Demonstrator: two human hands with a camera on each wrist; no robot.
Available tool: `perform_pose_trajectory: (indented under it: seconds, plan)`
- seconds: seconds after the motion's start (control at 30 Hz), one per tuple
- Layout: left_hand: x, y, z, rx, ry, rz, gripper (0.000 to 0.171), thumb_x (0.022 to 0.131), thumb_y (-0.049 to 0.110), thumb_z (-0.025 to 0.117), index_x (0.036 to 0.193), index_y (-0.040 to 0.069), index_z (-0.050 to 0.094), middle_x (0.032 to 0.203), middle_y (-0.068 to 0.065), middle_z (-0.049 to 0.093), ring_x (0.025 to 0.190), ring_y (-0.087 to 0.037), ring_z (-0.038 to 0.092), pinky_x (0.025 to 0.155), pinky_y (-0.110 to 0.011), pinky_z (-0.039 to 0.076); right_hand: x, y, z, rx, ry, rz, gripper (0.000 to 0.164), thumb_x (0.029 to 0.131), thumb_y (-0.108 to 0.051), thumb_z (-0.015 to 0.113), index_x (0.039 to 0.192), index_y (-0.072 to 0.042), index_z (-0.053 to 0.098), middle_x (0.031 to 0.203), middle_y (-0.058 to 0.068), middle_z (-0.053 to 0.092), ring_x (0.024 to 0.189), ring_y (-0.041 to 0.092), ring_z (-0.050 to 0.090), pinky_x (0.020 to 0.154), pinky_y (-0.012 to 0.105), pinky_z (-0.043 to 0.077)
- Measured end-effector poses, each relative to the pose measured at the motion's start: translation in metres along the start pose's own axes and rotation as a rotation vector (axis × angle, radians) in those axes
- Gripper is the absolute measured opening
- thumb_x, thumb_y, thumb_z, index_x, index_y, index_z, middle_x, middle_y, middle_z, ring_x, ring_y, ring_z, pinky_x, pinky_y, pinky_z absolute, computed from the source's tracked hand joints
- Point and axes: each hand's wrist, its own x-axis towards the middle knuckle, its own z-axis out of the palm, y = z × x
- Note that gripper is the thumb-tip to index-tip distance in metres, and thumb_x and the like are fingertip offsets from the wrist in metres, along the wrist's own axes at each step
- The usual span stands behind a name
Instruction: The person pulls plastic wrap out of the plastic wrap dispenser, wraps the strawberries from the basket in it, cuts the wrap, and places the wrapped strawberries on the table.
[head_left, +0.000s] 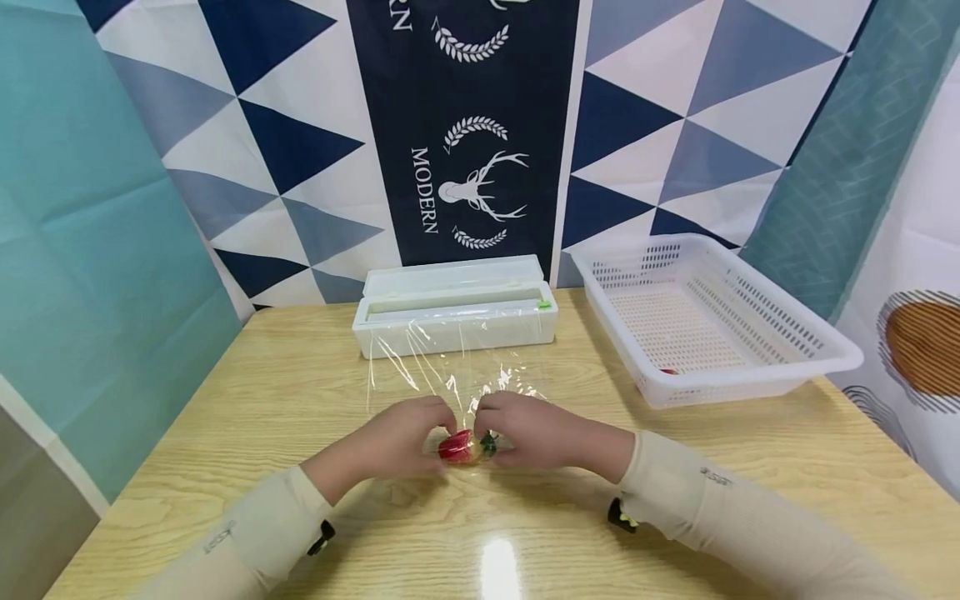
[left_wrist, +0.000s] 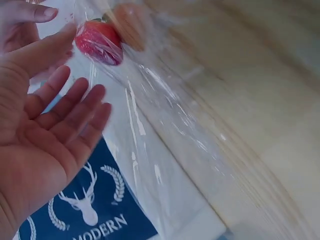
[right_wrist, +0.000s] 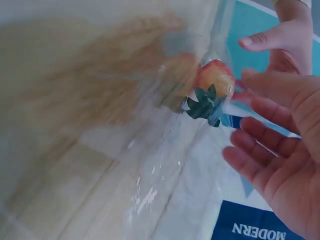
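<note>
A red strawberry [head_left: 458, 447] with green leaves lies between the two hands, and clear plastic film [left_wrist: 165, 100] covers it. My left hand [head_left: 401, 437] is at the red tip side, its thumb close to the fruit and its fingers loosely bent in the left wrist view. On the leafy side, my right hand [head_left: 536, 431] has its fingers spread and lightly bent beside the strawberry [right_wrist: 215, 80]. The film stretches back, creased and shiny, to a white cling film box [head_left: 457, 333] with its lid raised and a green slider [head_left: 544, 304] at its right end.
A white perforated basket [head_left: 720, 379] stands at the back right of the wooden table [head_left: 247, 400], with a small red thing [head_left: 668, 371] inside near its front wall. Behind the table hangs a patterned cloth [head_left: 465, 100].
</note>
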Motion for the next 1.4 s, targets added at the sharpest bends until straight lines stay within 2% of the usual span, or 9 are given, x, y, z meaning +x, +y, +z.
perform_pose_trajectory:
  seconds: [0.2,0.3,0.43,0.57,0.73,0.83,1.03,1.2,1.4]
  plan:
    - [0.012,0.0,0.008,-0.028,-0.093,0.006,0.032,0.066,0.01,0.088,0.085,0.013,0.062,0.093,0.006,0.053,0.083,-0.014,0.055,0.075,-0.023,0.048,0.013,0.002,0.01,0.077,-0.088,0.043,0.027,0.073,-0.018,0.084,0.09,-0.013,0.064,0.087,-0.005,0.058,0.081,0.007,0.052,0.074,0.021,0.047]
    - [0.014,-0.002,0.009,-0.043,-0.093,0.02,0.028,0.068,0.003,0.083,0.083,0.014,0.063,0.091,0.007,0.054,0.082,-0.013,0.055,0.074,-0.022,0.048,0.015,0.004,0.011,0.082,-0.095,0.052,0.025,0.072,-0.016,0.083,0.089,-0.013,0.064,0.085,-0.006,0.059,0.078,0.006,0.052,0.072,0.019,0.047]
    - [0.017,-0.006,0.005,-0.078,-0.077,0.05,0.025,0.069,-0.003,0.079,0.085,0.011,0.065,0.086,0.005,0.059,0.08,-0.014,0.058,0.072,-0.021,0.049,0.016,0.006,0.011,0.069,-0.048,0.019,0.022,0.074,-0.013,0.082,0.088,-0.011,0.065,0.083,-0.004,0.061,0.074,0.006,0.055,0.069,0.016,0.047]
    - [0.019,-0.01,0.001,-0.176,-0.101,0.042,0.021,0.071,-0.005,0.078,0.085,0.006,0.068,0.083,0.003,0.063,0.078,-0.011,0.062,0.071,-0.022,0.053,0.016,0.007,0.01,0.098,-0.039,0.007,0.018,0.079,-0.012,0.081,0.092,-0.008,0.069,0.083,-0.002,0.064,0.073,0.006,0.058,0.067,0.013,0.047]
    - [0.021,-0.018,-0.001,-0.346,-0.147,-0.017,0.017,0.075,-0.01,0.073,0.087,0.003,0.071,0.082,0.002,0.068,0.08,-0.011,0.067,0.072,-0.022,0.055,0.018,0.011,0.008,0.156,-0.067,0.045,0.011,0.085,-0.011,0.075,0.095,-0.008,0.072,0.083,-0.004,0.066,0.072,0.001,0.058,0.066,0.012,0.047]
    - [0.022,-0.025,-0.002,-0.401,-0.172,-0.039,0.016,0.079,-0.011,0.071,0.09,0.001,0.071,0.084,0.001,0.069,0.081,-0.013,0.068,0.074,-0.02,0.054,0.019,0.013,0.008,0.182,-0.079,0.074,0.013,0.084,-0.013,0.076,0.095,-0.008,0.072,0.084,-0.005,0.065,0.073,0.001,0.058,0.066,0.013,0.048]
    - [0.027,-0.035,-0.006,-0.383,-0.202,-0.042,0.015,0.085,-0.007,0.067,0.098,-0.001,0.072,0.09,-0.001,0.07,0.086,-0.011,0.067,0.078,-0.021,0.053,0.025,0.021,0.01,0.259,-0.1,0.164,0.018,0.083,-0.011,0.077,0.1,-0.006,0.071,0.086,-0.004,0.064,0.077,0.006,0.06,0.069,0.018,0.05]
    - [0.031,-0.042,-0.009,-0.317,-0.173,-0.042,0.015,0.089,-0.003,0.063,0.098,0.002,0.074,0.092,0.001,0.068,0.088,-0.009,0.062,0.08,-0.026,0.052,0.028,0.034,0.01,0.379,-0.119,0.22,0.012,0.088,-0.007,0.071,0.099,-0.007,0.067,0.083,-0.007,0.066,0.077,0.003,0.062,0.071,0.021,0.052]
    - [0.035,-0.047,-0.006,-0.398,-0.201,-0.126,0.016,0.093,0.01,0.063,0.101,0.001,0.075,0.088,0.002,0.069,0.076,-0.007,0.059,0.069,-0.024,0.052,0.033,0.046,0.008,0.366,-0.144,0.235,0.009,0.091,-0.008,0.067,0.098,-0.005,0.072,0.084,-0.005,0.068,0.077,0.002,0.061,0.072,0.021,0.052]
